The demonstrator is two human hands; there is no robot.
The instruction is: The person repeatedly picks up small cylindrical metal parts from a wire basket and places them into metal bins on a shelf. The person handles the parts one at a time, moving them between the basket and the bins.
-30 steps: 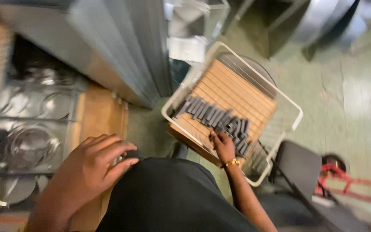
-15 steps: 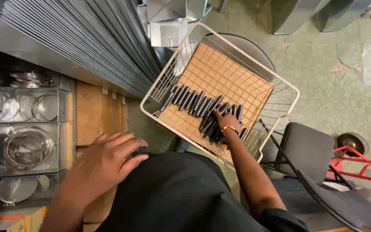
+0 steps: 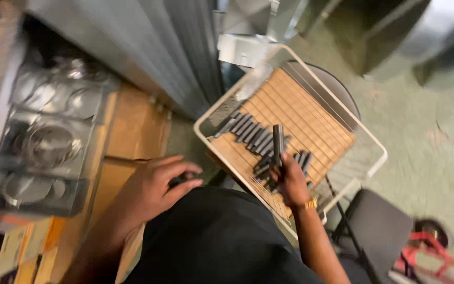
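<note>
My right hand (image 3: pixel 291 183) grips a dark metal rod (image 3: pixel 278 144) and holds it upright over a white wire basket (image 3: pixel 374 152). The basket is lined with brown corrugated cardboard (image 3: pixel 306 113), and several similar dark rods (image 3: pixel 250 131) lie in a row on it. My left hand (image 3: pixel 153 186) rests with fingers spread on the edge of my dark clothing (image 3: pixel 211 242), beside a wooden bench top (image 3: pixel 132 126). It holds nothing that I can see.
A stack of long grey metal strips (image 3: pixel 148 47) slopes across the top left. A metal tray with round shiny parts (image 3: pixel 43 142) lies at the left. A dark chair seat (image 3: pixel 379 231) and a red frame (image 3: pixel 437 257) stand at the lower right on a greenish floor.
My right hand has lifted one dark rod out of the row and stood it upright. My left hand has stayed in place. The view has shifted and blurred.
</note>
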